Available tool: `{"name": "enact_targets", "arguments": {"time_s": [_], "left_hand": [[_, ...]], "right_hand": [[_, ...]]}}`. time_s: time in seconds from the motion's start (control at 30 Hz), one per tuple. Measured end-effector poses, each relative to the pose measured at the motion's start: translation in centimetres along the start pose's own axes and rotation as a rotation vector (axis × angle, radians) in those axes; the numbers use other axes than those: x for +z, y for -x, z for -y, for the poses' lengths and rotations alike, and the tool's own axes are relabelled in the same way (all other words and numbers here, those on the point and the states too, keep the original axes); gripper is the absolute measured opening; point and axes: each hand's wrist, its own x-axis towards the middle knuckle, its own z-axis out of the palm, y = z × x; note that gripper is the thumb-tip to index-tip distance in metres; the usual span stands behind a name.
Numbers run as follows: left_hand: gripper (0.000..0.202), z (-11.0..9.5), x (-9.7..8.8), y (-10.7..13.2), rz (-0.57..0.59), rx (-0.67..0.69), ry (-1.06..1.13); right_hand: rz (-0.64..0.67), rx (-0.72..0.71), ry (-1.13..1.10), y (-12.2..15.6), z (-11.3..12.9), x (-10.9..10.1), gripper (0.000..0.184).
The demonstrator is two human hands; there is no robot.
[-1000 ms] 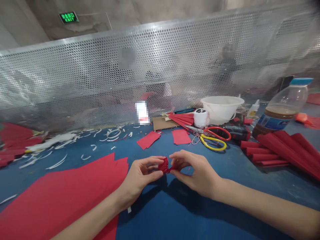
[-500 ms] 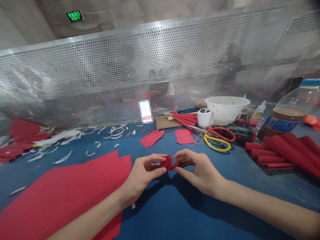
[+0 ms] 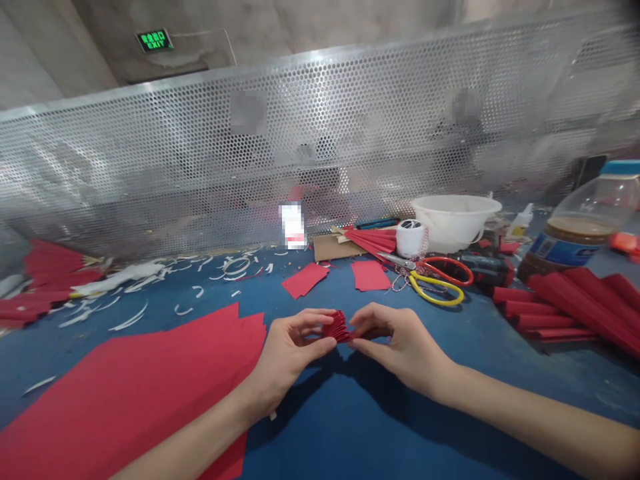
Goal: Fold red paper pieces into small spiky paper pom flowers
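Between my two hands, just above the blue table [image 3: 320, 433], is a small piece of pleated red paper [image 3: 340, 327]. Its narrow folds stand close together like an accordion. My left hand [image 3: 295, 340] pinches its left side between thumb and fingers. My right hand [image 3: 390, 337] is closed on its right edge with thumb and fingertips. Beyond the hands lie two small stacks of red paper pieces, one on the left [image 3: 306, 279] and one on the right [image 3: 370, 275]. Large red sheets [image 3: 150, 373] spread beneath and beside my left forearm.
Scissors [image 3: 435, 280] with red and yellow handles lie by a white thread spool [image 3: 411, 238] and a white bowl [image 3: 455, 220]. Folded red paper [image 3: 575, 307] and a plastic jar [image 3: 575, 227] stand at right. White scraps [image 3: 133, 317] litter the left. A perforated metal screen [image 3: 200, 153] runs behind.
The pleats between my hands are slightly more fanned out. Both hands stay in nearly the same place, and the whole view has shifted a little.
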Motion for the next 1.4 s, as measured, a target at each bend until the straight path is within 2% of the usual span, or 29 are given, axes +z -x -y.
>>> {"name": "enact_targets", "arguments": {"time_s": [0.2,0.6,0.7,0.9,1.1,1.17,1.27,1.33,1.4], "left_hand": [[0.023,0.01,-0.07,0.02,0.006,-0.014,0.010],[0.026,0.36,-0.24,-0.17,0.012,-0.010,0.048],[0.027,0.32,-0.24,-0.18,0.022,-0.027,0.056],[0.026,0.33,-0.10,-0.05,0.031,-0.020,0.050],[0.026,0.20,0.00,0.02,0.021,-0.024,0.045],[0.027,0.19,0.01,-0.04,0.020,-0.031,0.040],[0.028,0.28,0.03,-0.10,0.004,-0.037,0.035],[0.029,0.32,0.07,-0.09,-0.011,-0.041,0.039],[0.030,0.30,0.13,-0.06,-0.024,-0.051,0.049]], "right_hand": [[0.011,-0.042,-0.017,-0.14,0.15,0.01,0.019],[0.029,0.045,-0.117,-0.56,-0.21,0.00,0.027],[0.039,-0.004,-0.099,-0.39,0.10,-0.04,0.022],[-0.042,-0.172,0.034,0.07,0.49,-0.07,0.009],[-0.037,-0.186,0.079,0.09,0.28,0.00,0.010],[-0.063,-0.207,0.163,0.17,0.09,0.11,0.015],[-0.127,-0.230,0.261,0.32,-0.26,0.22,0.033],[-0.157,-0.204,0.248,0.36,-0.37,0.20,0.043],[-0.169,-0.151,0.215,0.29,-0.30,0.11,0.043]]}}
